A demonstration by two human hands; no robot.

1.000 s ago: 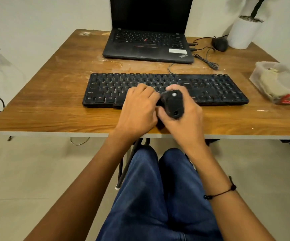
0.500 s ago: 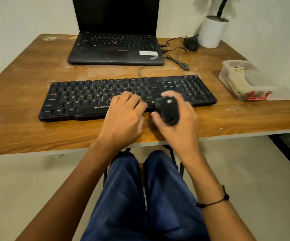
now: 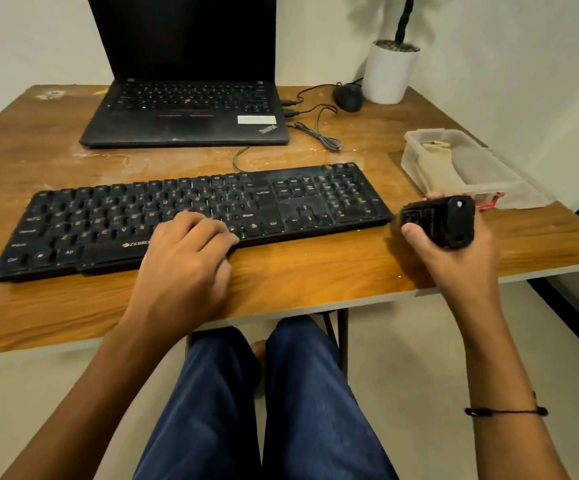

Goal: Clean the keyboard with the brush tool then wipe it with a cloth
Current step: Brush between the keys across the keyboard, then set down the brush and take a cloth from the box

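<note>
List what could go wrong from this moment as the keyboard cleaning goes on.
1. The brush tool, gripped in the right hand, is off the keyboard's right end, near the table edge; a slip could likely send it to the floor.
2. The left hand rests on the keys; brushing there would be blocked.
3. A wide sweep might nudge the plastic container.

One black keyboard (image 3: 191,216) lies on one wooden worktop (image 3: 316,271). One open laptop (image 3: 187,109) stands behind it. There is one black mouse (image 3: 348,97), one white plant pot (image 3: 390,72), and one clear plastic container (image 3: 468,168) with one pale cloth (image 3: 437,168) inside. One black brush tool (image 3: 440,220) is in view. Two hands show: the left hand (image 3: 184,265) and the right hand (image 3: 461,251). One dark bracelet (image 3: 504,411) circles the right wrist.
</note>
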